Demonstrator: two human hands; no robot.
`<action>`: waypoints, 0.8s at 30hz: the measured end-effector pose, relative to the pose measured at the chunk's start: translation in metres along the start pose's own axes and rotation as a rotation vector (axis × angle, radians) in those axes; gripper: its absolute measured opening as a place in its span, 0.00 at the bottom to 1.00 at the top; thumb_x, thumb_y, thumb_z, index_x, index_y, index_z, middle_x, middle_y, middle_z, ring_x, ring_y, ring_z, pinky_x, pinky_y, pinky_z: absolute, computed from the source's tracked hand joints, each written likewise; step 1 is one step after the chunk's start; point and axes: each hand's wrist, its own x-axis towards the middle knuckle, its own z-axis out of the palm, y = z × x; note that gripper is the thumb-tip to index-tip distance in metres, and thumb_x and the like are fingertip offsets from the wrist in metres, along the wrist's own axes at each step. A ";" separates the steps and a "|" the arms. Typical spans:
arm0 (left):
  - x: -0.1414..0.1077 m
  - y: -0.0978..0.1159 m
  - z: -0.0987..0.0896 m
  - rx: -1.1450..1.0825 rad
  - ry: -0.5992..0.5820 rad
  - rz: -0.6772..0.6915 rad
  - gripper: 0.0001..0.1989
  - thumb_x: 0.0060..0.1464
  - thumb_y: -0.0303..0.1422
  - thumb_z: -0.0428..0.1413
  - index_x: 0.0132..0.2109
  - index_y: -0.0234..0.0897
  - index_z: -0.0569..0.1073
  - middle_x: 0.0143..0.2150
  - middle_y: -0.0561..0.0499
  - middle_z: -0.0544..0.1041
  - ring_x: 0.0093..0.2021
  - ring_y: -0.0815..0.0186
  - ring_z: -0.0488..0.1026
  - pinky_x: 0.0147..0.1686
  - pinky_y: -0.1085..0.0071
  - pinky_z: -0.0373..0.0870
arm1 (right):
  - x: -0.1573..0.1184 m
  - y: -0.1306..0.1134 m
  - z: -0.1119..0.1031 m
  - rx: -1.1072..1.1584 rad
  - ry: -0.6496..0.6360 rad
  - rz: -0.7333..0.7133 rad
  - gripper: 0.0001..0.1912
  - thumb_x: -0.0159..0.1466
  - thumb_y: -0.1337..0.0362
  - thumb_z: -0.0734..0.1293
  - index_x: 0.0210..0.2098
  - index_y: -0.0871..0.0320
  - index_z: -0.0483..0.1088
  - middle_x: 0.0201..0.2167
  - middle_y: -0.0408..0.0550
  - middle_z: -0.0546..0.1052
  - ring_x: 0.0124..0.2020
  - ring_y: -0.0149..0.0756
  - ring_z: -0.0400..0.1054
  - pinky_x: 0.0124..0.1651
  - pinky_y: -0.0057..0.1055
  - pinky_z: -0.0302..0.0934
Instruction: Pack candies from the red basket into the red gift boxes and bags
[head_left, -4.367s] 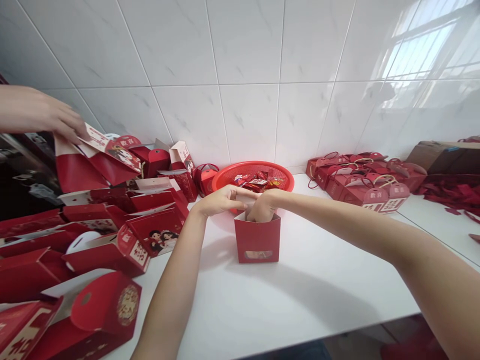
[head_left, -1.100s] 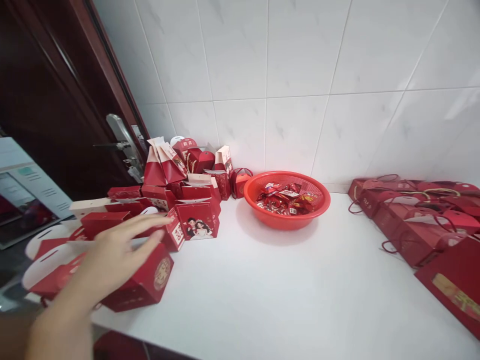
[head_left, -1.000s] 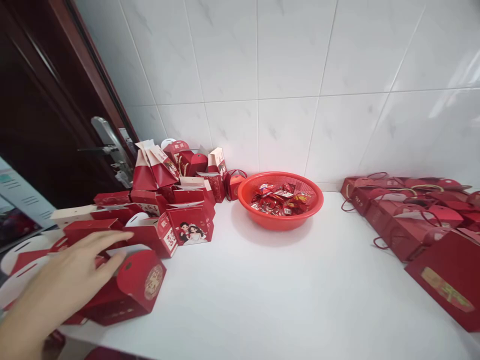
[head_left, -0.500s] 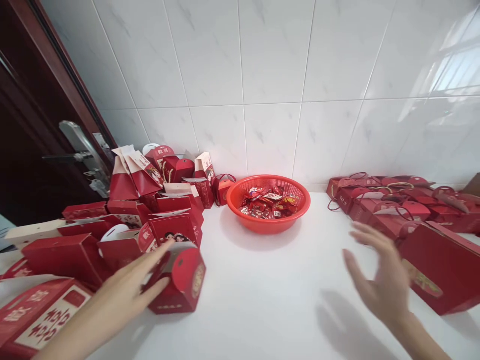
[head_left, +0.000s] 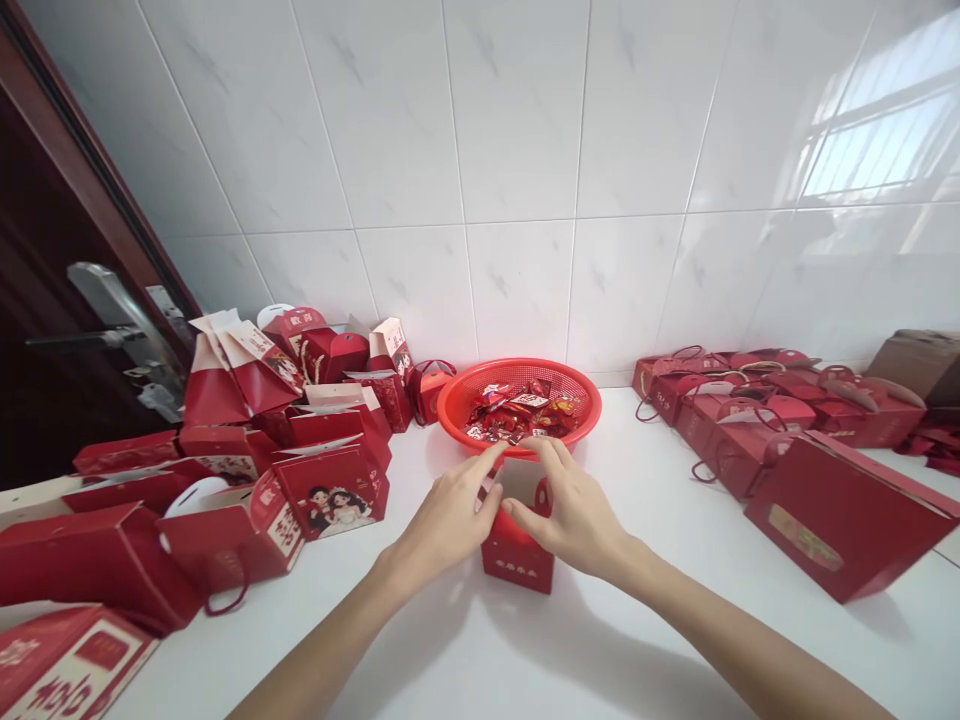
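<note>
A small red box (head_left: 517, 565) stands upright on the white table, in front of the red basket. My left hand (head_left: 450, 510) is at the box's left top edge, its fingers curved around the upper flaps. From the right, my right hand (head_left: 574, 510) grips the top of the same box, with its thumb at the front. The box's top looks open between my hands, showing a pale inner flap. Right behind, the red plastic basket (head_left: 592, 405) holds many small wrapped packets (head_left: 529, 402).
Many red boxes crowd the left side, among them one with a cartoon couple (head_left: 334, 495). More red boxes lie at the right, with a large red box (head_left: 855, 515) nearest. A brown box (head_left: 915, 365) sits at the far right by the tiled wall.
The small red box has moved from the left group to the middle, in front of the basket. My right hand has come in from the right and met it. The view has shifted slightly.
</note>
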 end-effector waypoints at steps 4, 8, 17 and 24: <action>0.002 -0.013 0.003 -0.108 0.035 -0.014 0.22 0.62 0.30 0.44 0.59 0.41 0.72 0.48 0.48 0.81 0.46 0.60 0.78 0.47 0.66 0.74 | -0.001 0.012 -0.004 0.078 -0.013 0.032 0.17 0.62 0.69 0.61 0.51 0.55 0.64 0.56 0.54 0.68 0.26 0.29 0.64 0.34 0.35 0.65; -0.002 -0.033 0.005 -0.125 -0.027 -0.051 0.20 0.58 0.25 0.42 0.40 0.40 0.79 0.44 0.50 0.80 0.45 0.62 0.78 0.47 0.67 0.75 | 0.000 0.025 -0.016 0.238 -0.086 0.074 0.12 0.59 0.73 0.57 0.36 0.56 0.68 0.47 0.49 0.72 0.26 0.28 0.62 0.31 0.30 0.61; -0.010 -0.034 0.011 0.213 0.133 0.267 0.19 0.63 0.25 0.45 0.47 0.40 0.80 0.51 0.43 0.74 0.54 0.55 0.70 0.52 0.56 0.72 | -0.002 0.047 -0.033 0.375 -0.360 0.151 0.23 0.57 0.73 0.57 0.48 0.53 0.73 0.49 0.48 0.76 0.36 0.35 0.70 0.38 0.33 0.68; -0.016 -0.021 -0.004 0.208 -0.051 0.233 0.12 0.57 0.37 0.59 0.47 0.40 0.78 0.61 0.41 0.70 0.64 0.46 0.62 0.58 0.47 0.68 | -0.007 0.056 -0.026 0.462 -0.305 0.190 0.28 0.56 0.71 0.61 0.55 0.53 0.69 0.61 0.51 0.71 0.54 0.46 0.69 0.50 0.40 0.68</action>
